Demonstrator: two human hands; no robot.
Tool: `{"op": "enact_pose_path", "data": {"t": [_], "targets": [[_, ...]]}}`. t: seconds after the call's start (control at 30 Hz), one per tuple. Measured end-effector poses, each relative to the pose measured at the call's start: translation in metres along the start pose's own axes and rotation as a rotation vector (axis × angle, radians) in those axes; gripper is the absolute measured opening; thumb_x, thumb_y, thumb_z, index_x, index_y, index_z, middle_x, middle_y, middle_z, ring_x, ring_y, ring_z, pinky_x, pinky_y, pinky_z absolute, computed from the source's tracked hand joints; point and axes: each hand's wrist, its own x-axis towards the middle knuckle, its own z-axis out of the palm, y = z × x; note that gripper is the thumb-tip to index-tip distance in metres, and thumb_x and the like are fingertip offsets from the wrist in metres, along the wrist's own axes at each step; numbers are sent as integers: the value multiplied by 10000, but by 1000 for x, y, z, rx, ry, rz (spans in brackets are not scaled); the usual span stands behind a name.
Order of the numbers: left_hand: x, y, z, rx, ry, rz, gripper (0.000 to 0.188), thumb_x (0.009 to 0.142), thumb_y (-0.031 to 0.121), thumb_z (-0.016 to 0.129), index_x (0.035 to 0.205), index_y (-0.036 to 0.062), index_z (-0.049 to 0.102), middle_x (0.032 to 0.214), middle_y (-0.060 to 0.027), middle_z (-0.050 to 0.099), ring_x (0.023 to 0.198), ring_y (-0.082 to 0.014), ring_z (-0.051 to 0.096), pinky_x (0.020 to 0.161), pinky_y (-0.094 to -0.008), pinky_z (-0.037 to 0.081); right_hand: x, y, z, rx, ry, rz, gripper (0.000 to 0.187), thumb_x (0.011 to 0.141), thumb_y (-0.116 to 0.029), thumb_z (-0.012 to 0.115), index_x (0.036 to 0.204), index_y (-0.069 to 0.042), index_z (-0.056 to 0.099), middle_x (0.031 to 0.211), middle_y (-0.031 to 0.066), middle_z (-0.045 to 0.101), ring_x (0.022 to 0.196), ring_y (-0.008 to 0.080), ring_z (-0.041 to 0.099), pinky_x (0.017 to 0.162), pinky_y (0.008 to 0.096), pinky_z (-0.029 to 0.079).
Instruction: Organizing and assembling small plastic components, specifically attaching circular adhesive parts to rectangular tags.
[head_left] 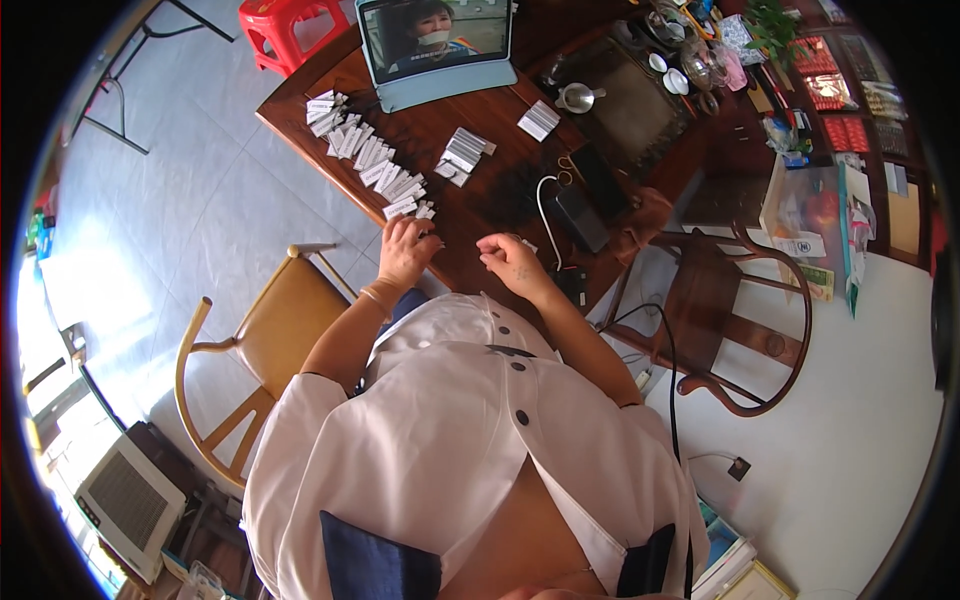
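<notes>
My left hand is at the table's near edge, fingers curled, beside the near end of a long row of small white printed tags or packets. Something tiny may be at its fingertips; I cannot make it out. A short gap away, my right hand hovers over the dark wooden table with thumb and fingers drawn together. Whatever it may hold is hidden. Beyond the hands lie a stack of grey-white strips and a smaller stack of similar strips.
A tablet stands at the back. To the right are a black box with a white cable, a dark phone-like slab, gold-handled scissors and a metal cup. Chairs flank me.
</notes>
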Motion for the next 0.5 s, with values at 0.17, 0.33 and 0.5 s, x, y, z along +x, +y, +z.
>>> {"op": "enact_pose_path", "data": {"t": [0.17, 0.33, 0.5], "targets": [[13, 25, -34, -270, 51, 85, 120, 704, 154, 710, 812, 160, 658, 972, 8, 588, 939, -214, 560, 853, -402, 451, 9, -58, 1, -377, 25, -557, 345, 802, -27, 630, 1140, -78, 583, 1100, 102, 632, 913, 306, 643, 779, 387, 523], [17, 20, -38, -514, 16, 20, 167, 718, 110, 728, 869, 107, 656, 902, -35, 639, 807, -239, 619, 706, -357, 508, 14, -51, -14, -515, -120, -412, 394, 798, -78, 651, 1180, -106, 559, 1114, 95, 622, 880, 308, 639, 751, 367, 528], [24, 28, -48, -708, -67, -20, 167, 764, 87, 711, 920, 66, 656, 861, -78, 658, 764, -279, 638, 676, -357, 520, 6, -78, -15, -578, 95, -540, 458, 729, -214, 719, 1164, -151, 588, 1172, 32, 589, 1181, 225, 505, 1076, 566, 245]]}}
